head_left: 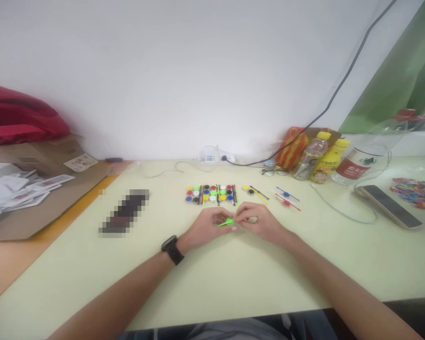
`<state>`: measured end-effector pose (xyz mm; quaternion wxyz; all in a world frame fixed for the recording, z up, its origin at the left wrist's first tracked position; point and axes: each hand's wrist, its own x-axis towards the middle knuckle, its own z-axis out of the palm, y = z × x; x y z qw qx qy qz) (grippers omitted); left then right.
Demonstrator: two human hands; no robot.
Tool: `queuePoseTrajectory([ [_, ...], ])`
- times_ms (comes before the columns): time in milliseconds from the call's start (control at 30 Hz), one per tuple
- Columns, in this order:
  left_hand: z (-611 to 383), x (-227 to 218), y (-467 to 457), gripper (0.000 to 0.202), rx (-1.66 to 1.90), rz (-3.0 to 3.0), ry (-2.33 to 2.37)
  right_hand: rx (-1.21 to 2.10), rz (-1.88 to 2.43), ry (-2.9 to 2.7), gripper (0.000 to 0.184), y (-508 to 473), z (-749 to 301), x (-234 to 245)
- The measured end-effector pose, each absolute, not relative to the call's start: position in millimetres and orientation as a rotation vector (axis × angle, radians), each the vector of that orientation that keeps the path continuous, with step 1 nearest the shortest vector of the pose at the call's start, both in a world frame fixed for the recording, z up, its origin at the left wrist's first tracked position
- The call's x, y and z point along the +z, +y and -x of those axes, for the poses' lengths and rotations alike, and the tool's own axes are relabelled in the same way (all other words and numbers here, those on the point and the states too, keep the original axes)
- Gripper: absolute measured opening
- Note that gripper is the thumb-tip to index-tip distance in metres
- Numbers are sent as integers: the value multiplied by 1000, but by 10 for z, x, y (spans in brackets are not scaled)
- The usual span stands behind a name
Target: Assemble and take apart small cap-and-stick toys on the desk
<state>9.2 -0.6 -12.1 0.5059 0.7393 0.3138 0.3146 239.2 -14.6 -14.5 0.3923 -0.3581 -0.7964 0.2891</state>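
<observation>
My left hand (211,225), with a black watch (172,249) on its wrist, is closed around a bright green plastic arrow-like piece (228,222). The fingertips of my right hand (257,220) are pinched together at the green piece's right end; whether they grip it or something small of their own is hidden. Just beyond my hands lies a block of round coloured discs (212,192) in rows, with thin coloured arrows among them. To the right are a yellow disc (245,188), a black and yellow pair of arrows (259,193), and blue and red arrows (286,194) with discs.
Farther right stand a clear bottle (312,153), a yellow bottle (329,163) and a large water jug (357,163). A phone (391,205) and a colourful pile (418,191) lie there too. Eyeglasses (274,171) rest near the wall. At left are cardboard (53,208) and white packets (10,189).
</observation>
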Motion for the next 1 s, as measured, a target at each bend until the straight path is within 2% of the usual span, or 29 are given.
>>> queuePoseTrajectory([
  [233, -109, -81, -4, 32, 774, -1633, 789, 661, 890, -2064, 21, -162, -2396, -106],
  [400, -115, -93, -11, 32, 804, -1593, 728, 675, 929, -2061, 15, -176, -2394, -64],
  [733, -108, -186, 41, 20, 889, -1877, 733, 796, 1016, -2017, 14, -190, -2426, 10],
  [900, -113, -199, 39, 40, 950, -1855, 810, 842, 1014, -1999, 16, -180, -2442, 31],
  [1000, -104, -166, 41, 35, 884, -1823, 777, 921, 994, -1964, 19, -155, -2477, 31],
])
